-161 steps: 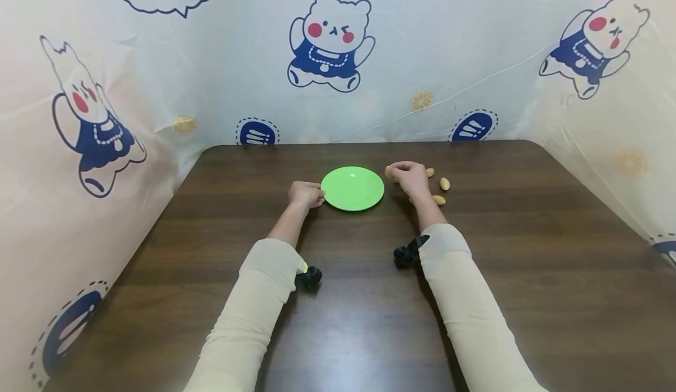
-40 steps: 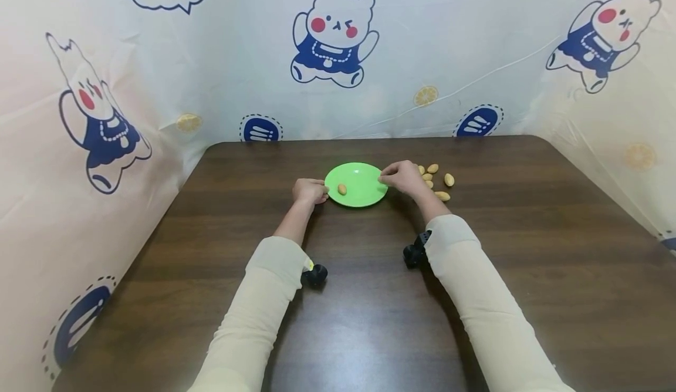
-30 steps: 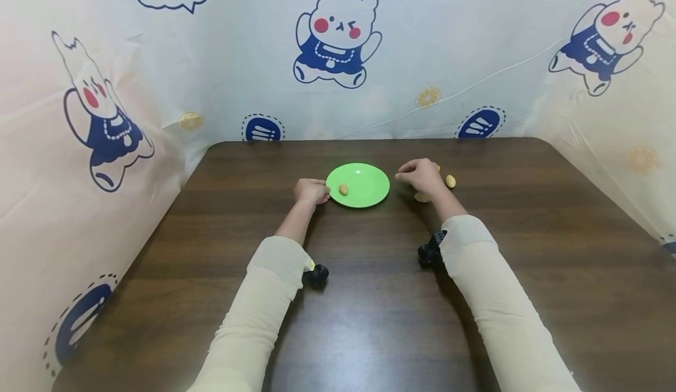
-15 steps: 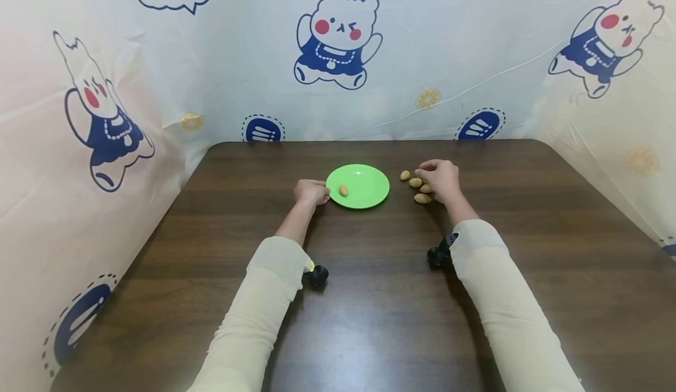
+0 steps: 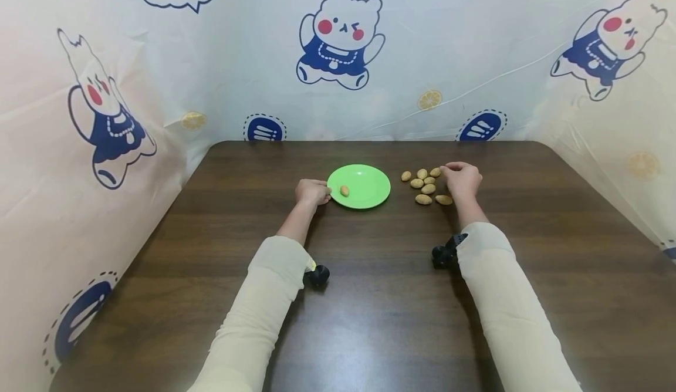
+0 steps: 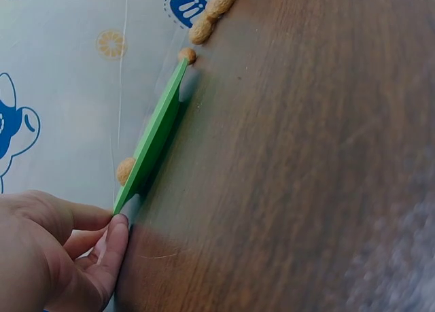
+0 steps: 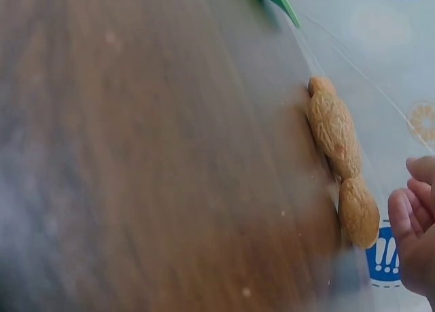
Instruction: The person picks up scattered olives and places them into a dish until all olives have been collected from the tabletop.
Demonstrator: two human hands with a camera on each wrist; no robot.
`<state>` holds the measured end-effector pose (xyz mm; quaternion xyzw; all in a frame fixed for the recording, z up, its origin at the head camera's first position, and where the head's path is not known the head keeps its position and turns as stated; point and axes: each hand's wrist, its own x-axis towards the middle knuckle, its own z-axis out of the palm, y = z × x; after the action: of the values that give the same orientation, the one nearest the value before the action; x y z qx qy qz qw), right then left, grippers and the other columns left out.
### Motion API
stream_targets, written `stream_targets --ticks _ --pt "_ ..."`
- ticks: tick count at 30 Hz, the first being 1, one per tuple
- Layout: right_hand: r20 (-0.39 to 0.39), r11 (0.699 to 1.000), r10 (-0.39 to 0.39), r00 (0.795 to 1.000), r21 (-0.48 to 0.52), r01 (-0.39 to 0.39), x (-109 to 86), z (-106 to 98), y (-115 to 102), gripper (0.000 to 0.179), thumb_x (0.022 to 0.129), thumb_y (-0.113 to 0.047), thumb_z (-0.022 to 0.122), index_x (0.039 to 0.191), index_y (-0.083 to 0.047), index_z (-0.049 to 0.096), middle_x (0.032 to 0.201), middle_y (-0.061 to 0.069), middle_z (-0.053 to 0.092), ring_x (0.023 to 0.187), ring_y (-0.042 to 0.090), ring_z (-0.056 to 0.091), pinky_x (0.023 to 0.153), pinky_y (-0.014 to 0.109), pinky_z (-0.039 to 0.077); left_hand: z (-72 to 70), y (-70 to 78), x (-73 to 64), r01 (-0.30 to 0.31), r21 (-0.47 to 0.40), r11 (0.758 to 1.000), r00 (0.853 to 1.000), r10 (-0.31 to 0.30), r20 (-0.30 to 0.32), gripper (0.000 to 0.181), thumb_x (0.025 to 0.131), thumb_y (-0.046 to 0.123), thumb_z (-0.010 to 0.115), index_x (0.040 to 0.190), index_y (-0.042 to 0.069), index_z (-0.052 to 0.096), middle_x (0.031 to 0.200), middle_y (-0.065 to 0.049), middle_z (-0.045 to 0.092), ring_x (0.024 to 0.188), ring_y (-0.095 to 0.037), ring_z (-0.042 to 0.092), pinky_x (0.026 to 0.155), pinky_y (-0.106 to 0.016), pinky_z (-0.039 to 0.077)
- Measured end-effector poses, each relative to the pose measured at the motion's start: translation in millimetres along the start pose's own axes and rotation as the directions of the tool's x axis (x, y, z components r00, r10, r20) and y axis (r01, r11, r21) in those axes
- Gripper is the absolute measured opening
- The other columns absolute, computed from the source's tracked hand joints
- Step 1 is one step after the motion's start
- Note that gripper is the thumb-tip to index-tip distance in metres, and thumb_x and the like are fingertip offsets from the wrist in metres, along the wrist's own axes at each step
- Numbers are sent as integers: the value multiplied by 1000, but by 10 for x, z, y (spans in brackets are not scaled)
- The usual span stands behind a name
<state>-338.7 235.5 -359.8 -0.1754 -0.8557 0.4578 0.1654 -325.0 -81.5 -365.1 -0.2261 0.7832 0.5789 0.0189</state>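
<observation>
A green plate (image 5: 364, 195) lies on the table with one peanut (image 5: 344, 191) near its left side. The left hand (image 5: 311, 192) pinches the plate's left rim; the left wrist view shows the thumb and fingers (image 6: 117, 240) on the green edge. To the right of the plate lie several unshelled peanuts (image 5: 423, 199) in a loose cluster. The right hand (image 5: 462, 179) is at the cluster's right side, its fingertips close to a peanut (image 5: 435, 172). In the right wrist view its fingers (image 7: 401, 217) are apart, with nothing visible between them. The palm is partly cut off there.
The dark brown wooden table (image 5: 359, 298) reaches back to a patterned cloth sheet (image 5: 338, 110) hanging behind and at both sides. A small black camera (image 5: 317, 276) sits at the left wrist and another black camera (image 5: 443, 256) at the right.
Over the last seconds one peanut has come onto the plate. The right hand has drawn back from the plate's rim, rightward over the peanuts to their right side. The left hand stays on the plate.
</observation>
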Motion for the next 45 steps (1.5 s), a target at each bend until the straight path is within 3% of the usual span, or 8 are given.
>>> stream_targets --ticks 6,17,23,32,45 --pt "-42 1000 23 999 1 -23 18 -60 68 32 88 -26 62 107 -2 68 114 14 62 116 30 43 99 38 36 3 -11 21 -6 -3 1000 1000 6 -1 25 83 1 67 108 3 69 91 -12 68 55 -8 58 57 -19 54" --pt "-26 997 32 999 -64 -34 -4 -139 112 30 88 -22 61 107 0 67 113 17 61 112 32 46 95 41 40 10 -4 30 3 -1 1000 1000 -3 -3 25 84 1 66 109 3 68 91 -12 68 58 -9 59 58 -19 54" --pt "-21 991 50 999 -120 -52 -9 -149 124 28 86 -21 64 103 1 68 112 18 61 115 35 44 101 41 34 7 1 14 -2 4 1000 1000 2 -1 25 84 1 66 109 3 68 92 -12 68 59 -10 60 60 -20 55" --pt "30 983 53 998 -177 -47 -3 -133 169 31 86 -23 63 105 1 67 113 19 61 113 35 45 98 42 37 -3 5 -7 -4 0 1000 1000 4 -4 26 83 1 67 109 3 68 93 -12 68 58 -10 59 61 -20 55" --pt "47 978 63 997 -204 -52 -29 -104 170 30 86 -24 62 102 1 69 112 19 61 113 37 45 98 43 37 -1 9 -22 -11 3 1000 1000 12 -13 24 83 0 67 107 2 69 91 -13 68 57 -10 59 59 -20 55"
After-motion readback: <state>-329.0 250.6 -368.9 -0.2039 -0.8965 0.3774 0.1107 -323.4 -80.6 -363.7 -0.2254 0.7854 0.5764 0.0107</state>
